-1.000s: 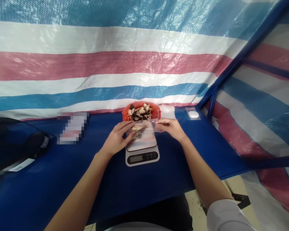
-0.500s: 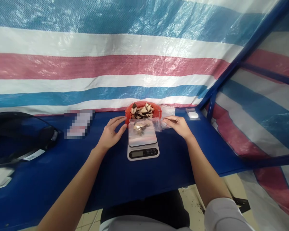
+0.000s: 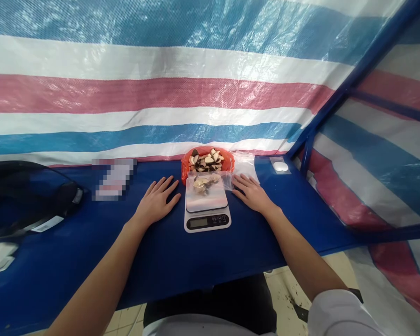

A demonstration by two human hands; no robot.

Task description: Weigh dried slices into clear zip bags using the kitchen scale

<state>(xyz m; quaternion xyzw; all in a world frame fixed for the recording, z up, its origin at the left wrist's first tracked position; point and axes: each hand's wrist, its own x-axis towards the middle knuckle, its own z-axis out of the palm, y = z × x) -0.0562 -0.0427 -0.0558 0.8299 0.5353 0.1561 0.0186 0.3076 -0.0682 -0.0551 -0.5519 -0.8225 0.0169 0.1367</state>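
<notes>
My left hand [image 3: 157,200] lies flat on the blue table, fingers spread, left of a white digital kitchen scale [image 3: 207,222]. On the scale's plate rests a clear plastic bag [image 3: 203,185] with pale, dried-looking slices in it; its open-looking end reaches right past the plate. My right hand [image 3: 254,193] also rests flat with fingers apart, its fingertips by that end of the bag. Behind the scale sits a red plastic bag [image 3: 228,158] full of dark-edged, cream-coloured slices [image 3: 207,160]. Neither hand holds anything. The scale's reading is too faint to make out.
Clear plastic bags [image 3: 245,163] lie right of the red bag. Farther right is a round white object [image 3: 280,166] on clear plastic. A blurred-out item [image 3: 115,179] and black gear with a cable [image 3: 66,198] lie left. Striped sheeting [image 3: 154,93] and a blue frame [image 3: 336,100] enclose the table.
My right hand has let go of the clear bag's end and flattened on the table. My left hand has drawn slightly left and down, away from the bags, and spread out flat.
</notes>
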